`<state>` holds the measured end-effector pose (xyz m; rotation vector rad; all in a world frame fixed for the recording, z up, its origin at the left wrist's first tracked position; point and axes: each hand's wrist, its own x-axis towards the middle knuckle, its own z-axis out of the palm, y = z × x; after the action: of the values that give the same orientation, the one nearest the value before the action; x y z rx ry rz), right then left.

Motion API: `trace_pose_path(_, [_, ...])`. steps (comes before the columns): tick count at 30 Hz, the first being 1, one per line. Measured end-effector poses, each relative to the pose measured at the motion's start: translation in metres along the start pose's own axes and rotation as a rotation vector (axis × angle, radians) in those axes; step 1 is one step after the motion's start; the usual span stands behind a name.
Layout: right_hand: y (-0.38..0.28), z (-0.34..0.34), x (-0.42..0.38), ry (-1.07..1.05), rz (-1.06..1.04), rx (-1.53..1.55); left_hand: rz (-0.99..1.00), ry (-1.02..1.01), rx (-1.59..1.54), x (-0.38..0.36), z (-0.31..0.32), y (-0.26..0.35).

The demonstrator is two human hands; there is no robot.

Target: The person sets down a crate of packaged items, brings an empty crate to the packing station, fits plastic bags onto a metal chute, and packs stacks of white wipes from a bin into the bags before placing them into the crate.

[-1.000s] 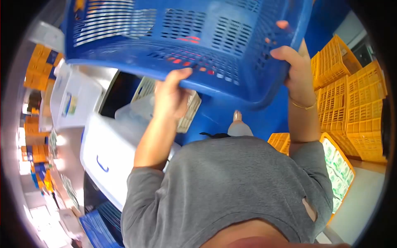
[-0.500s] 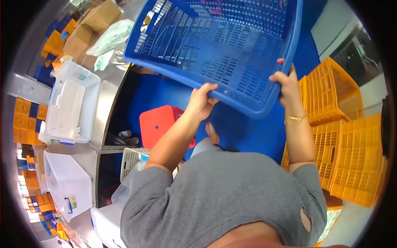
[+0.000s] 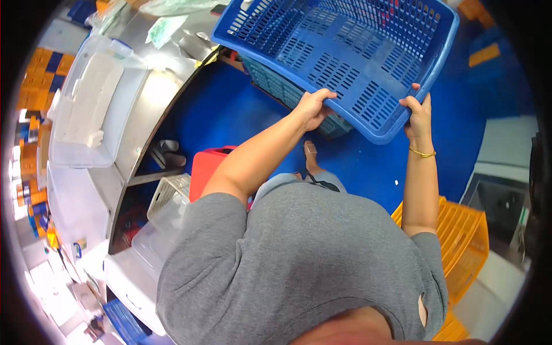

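A large blue plastic basket (image 3: 339, 63) with slotted walls and floor fills the upper middle of the head view, its open side toward me. My left hand (image 3: 315, 108) grips its near rim, thumb over the edge and fingers underneath. At the basket's right corner, my right hand (image 3: 418, 117) holds the rim, with a gold bracelet on that wrist. Nothing can be seen inside the basket apart from its slots. Beneath and behind it stands another bluish-green crate (image 3: 270, 83), partly hidden.
Left, a metal counter (image 3: 150, 86) holds a clear plastic bin (image 3: 118, 141). A red stool (image 3: 202, 172) stands on the blue floor (image 3: 201, 118), beside my left forearm. Slippers (image 3: 167, 152) lie under the counter. Yellow crates (image 3: 463, 241) stand at the lower right.
The view has turned, and the basket and both hands sit further right. The crate beneath the basket has come into view. The yellow crates appear lower. Both hands keep their hold.
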<state>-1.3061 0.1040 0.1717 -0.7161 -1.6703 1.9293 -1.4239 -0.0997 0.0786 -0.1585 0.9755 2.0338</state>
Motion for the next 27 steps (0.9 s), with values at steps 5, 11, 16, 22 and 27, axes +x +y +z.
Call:
trace_pose_path(5, [0.053,0.028,0.035,-0.045,0.032,-0.042,-0.055,0.060,0.092,0.031,-0.045,0.008])
trace_pose_path(11, [0.091,0.035,0.024,-0.014,0.167,-0.089,-0.351,0.175,0.747,0.003,-0.136,0.084])
trace_pose_path(16, [0.082,0.033,0.029,0.109,-0.166,-0.651,-0.041,0.752,0.616,-0.117,-0.310,0.110])
trace_pose_path(22, [0.035,0.159,0.065,0.369,-0.662,-0.859,-0.794,1.291,0.639,-0.232,-0.475,0.084])
trace_pose_path(27, [0.101,0.329,0.107,-0.201,-0.509,-0.674,-0.412,0.916,0.858,-0.173,-0.547,0.165])
